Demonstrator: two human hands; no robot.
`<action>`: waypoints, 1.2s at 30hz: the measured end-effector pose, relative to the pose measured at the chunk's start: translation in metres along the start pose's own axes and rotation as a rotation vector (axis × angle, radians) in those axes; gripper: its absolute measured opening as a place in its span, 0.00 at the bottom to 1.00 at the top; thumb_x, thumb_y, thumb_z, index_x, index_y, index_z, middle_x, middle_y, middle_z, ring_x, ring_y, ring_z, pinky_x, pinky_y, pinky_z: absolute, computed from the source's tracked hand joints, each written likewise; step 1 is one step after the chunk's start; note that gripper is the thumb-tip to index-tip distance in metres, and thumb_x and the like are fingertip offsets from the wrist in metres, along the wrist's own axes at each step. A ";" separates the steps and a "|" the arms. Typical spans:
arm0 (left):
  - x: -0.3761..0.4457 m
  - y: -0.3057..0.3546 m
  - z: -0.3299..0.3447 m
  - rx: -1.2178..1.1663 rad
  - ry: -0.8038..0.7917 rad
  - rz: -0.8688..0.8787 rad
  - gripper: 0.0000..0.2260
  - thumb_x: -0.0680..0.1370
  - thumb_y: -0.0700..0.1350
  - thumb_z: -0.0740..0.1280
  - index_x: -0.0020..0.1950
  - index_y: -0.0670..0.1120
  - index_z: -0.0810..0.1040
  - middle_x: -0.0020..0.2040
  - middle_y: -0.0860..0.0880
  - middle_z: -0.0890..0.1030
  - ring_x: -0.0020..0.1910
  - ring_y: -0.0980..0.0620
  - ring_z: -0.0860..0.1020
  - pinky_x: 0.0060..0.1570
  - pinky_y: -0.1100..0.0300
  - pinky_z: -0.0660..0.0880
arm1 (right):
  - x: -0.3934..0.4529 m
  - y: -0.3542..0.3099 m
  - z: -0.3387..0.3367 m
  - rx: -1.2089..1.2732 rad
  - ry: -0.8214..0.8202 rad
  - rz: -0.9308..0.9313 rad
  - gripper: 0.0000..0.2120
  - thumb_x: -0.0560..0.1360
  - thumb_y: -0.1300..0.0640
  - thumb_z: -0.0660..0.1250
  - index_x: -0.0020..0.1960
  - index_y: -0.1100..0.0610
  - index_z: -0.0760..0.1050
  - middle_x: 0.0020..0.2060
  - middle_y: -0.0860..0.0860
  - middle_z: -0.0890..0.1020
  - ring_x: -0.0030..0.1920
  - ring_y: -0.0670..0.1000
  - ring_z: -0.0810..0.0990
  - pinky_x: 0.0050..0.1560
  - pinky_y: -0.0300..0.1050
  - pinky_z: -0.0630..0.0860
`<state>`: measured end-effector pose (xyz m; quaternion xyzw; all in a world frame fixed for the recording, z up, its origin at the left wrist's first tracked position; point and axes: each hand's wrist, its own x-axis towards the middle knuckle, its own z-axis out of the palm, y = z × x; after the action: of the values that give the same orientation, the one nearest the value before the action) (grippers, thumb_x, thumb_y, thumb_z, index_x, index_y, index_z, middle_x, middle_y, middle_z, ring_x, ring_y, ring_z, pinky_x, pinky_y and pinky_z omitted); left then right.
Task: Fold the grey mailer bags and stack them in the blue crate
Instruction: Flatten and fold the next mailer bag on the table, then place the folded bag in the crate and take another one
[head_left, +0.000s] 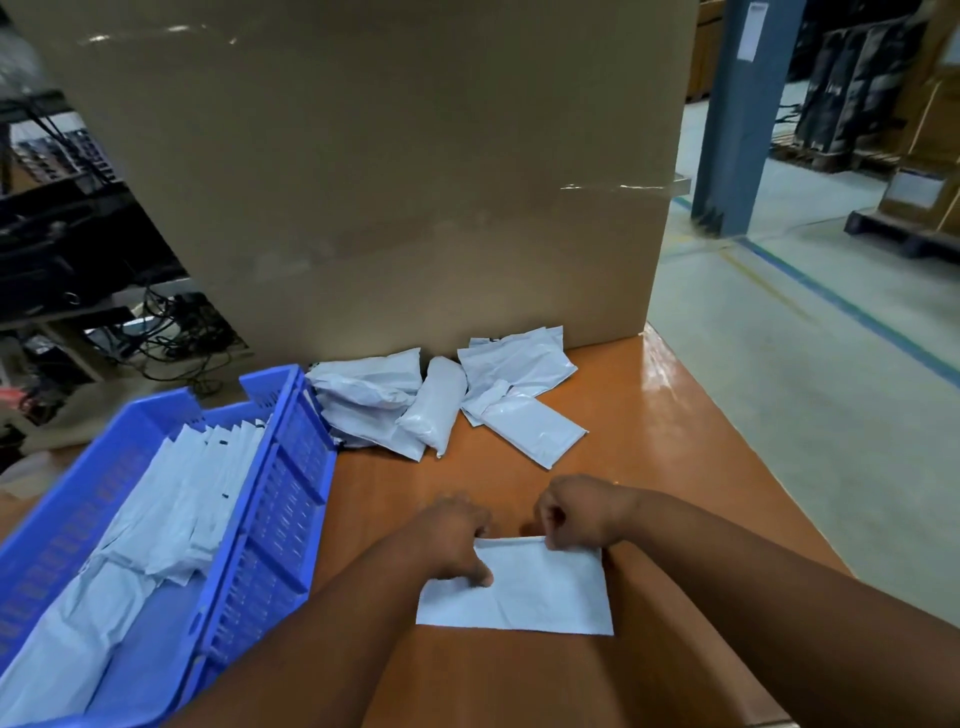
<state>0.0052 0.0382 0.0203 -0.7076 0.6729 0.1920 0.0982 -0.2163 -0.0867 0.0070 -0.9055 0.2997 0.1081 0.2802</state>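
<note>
One grey mailer bag (524, 592) flat on the orange table (675, 441), pinched along its far edge by left hand (457, 540) and right hand (576, 514). About five more in a loose pile (441, 400) beyond. One blue crate (291, 467) at left, folded bags (171, 499) stacked inside. One large cardboard box (363, 182) behind.

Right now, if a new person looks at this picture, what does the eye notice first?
First, both hands at the near edge: the left hand and the right hand grip a grey mailer bag on the orange table. To the left stands the blue crate, holding folded bags. Behind, a loose pile of bags lies against a large cardboard box.
</note>
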 end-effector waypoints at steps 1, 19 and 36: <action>-0.001 -0.003 -0.002 -0.043 0.014 -0.011 0.19 0.67 0.61 0.79 0.49 0.55 0.77 0.52 0.54 0.75 0.51 0.52 0.74 0.47 0.51 0.79 | -0.002 0.001 -0.005 0.027 -0.004 -0.021 0.04 0.73 0.51 0.75 0.40 0.47 0.81 0.43 0.43 0.84 0.45 0.46 0.82 0.50 0.51 0.82; -0.137 -0.105 -0.171 -0.077 0.521 -0.397 0.13 0.72 0.53 0.79 0.41 0.50 0.77 0.42 0.52 0.80 0.46 0.49 0.79 0.39 0.57 0.67 | 0.086 -0.178 -0.198 -0.279 0.292 -0.337 0.05 0.81 0.50 0.71 0.53 0.50 0.84 0.48 0.49 0.85 0.49 0.52 0.82 0.51 0.47 0.76; -0.359 -0.257 -0.122 -0.007 0.273 -0.901 0.17 0.72 0.58 0.80 0.44 0.47 0.81 0.43 0.49 0.82 0.45 0.47 0.80 0.43 0.55 0.76 | 0.214 -0.522 -0.089 -0.394 0.109 -0.731 0.09 0.78 0.57 0.71 0.41 0.47 0.78 0.31 0.43 0.83 0.35 0.46 0.83 0.37 0.39 0.75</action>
<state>0.2694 0.3375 0.2457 -0.9482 0.3050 0.0378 0.0798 0.2720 0.1056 0.2333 -0.9929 -0.0534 0.0088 0.1055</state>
